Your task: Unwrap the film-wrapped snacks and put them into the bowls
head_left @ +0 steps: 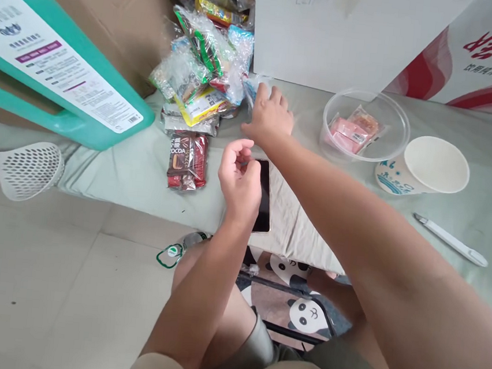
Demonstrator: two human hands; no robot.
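Note:
My right hand [273, 116] reaches palm down across the table, fingers spread, beside a heap of snack packets [210, 53]. Its fingertips are at a clear plastic wrapper [251, 86] at the heap's edge; whether they grip it is hard to see. Nearer to me, my left hand [241, 178] hovers with loosely curled fingers and a gap to the thumb, holding nothing visible. Below it lies a dark-screened phone [264, 201], partly covered by the hand. Just left is a red-brown cocoa snack pack [188, 160]. A yellow packet [204, 105] sits at the heap's front.
Right of my hands are a clear plastic bowl [400, 144] holding pink packets [350, 133], a paper tub [437, 165] and a white utility knife [452, 239]. A green jug [66, 63] and white skimmer [30, 169] are left. A white box [312, 34] stands behind.

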